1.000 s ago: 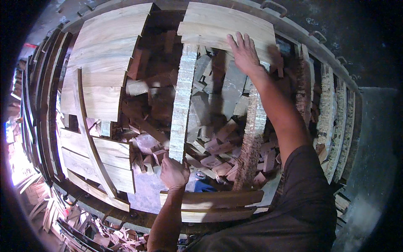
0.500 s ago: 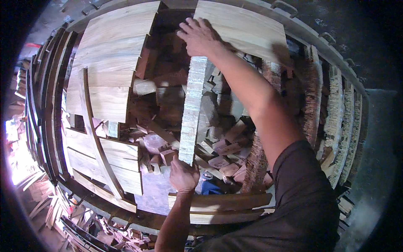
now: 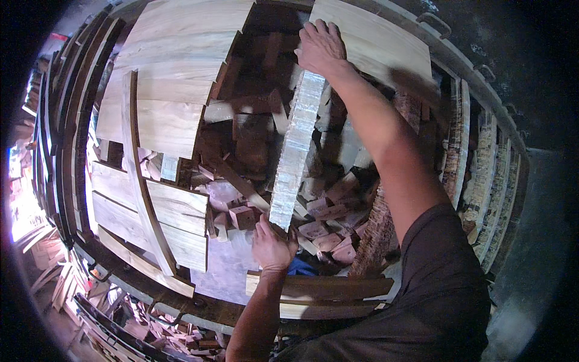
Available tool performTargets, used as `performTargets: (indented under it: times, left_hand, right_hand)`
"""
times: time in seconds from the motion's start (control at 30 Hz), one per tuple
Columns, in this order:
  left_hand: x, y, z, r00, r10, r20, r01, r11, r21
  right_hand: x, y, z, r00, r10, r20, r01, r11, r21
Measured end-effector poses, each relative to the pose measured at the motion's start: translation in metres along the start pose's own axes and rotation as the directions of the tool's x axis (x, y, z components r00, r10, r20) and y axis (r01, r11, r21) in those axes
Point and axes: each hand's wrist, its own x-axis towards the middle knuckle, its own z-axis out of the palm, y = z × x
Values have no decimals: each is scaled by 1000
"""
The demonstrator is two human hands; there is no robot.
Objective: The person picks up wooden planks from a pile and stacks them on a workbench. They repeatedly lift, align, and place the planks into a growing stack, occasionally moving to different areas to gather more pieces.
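A long narrow bar [image 3: 295, 151] with a rough, pale, ridged top runs away from me across an open frame. At its near end, my left hand [image 3: 274, 244] is closed with the fingers and thumb around the tip. My right hand [image 3: 321, 48] grips the far end, fingers bent over it, beside a pale wooden panel [image 3: 374, 42]. Both hands hide the bar's ends. Below the bar lies a heap of wood offcuts [image 3: 325, 211], with a blue thing [image 3: 301, 267] among them near my left hand.
To the left lie a wide panel of joined boards [image 3: 169, 78], shorter boards [image 3: 157, 211] and a slanting strip [image 3: 136, 157]. More rough bars [image 3: 479, 175] stand at the right, inside a metal rim with handles [image 3: 434, 24]. Two planks [image 3: 319, 288] lie at the near edge.
The view has shifted, so most of the scene sits further right. The bar keeps nearly the same place between the panels. My right hand's fingers, spread before, are now closer together over its far end.
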Motion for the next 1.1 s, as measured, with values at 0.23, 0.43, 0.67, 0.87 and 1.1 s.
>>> performTargets:
  times: [0.23, 0.43, 0.67, 0.87, 1.1]
  left_hand:
    - [-1, -7, 3, 991, 100, -91, -99, 995, 16]
    - [0, -4, 0, 993, 91, -77, -91, 996, 5]
    - [1, -2, 2, 997, 51, -51, -50, 999, 17]
    - [0, -1, 2, 996, 50, -69, -49, 999, 13]
    - [0, 3, 1, 991, 93, -97, -90, 995, 30]
  right_hand:
    - [10, -7, -15, 996, 16, 88, -6, 994, -106]
    - [9, -5, -2, 1000, 24, 5, -23, 995, -95]
    - [4, 6, 0, 997, 77, -12, -75, 988, 136]
    - [-64, 34, 5, 963, 87, -254, -20, 966, 257]
    - [-156, 109, 20, 967, 151, -206, -111, 974, 196]
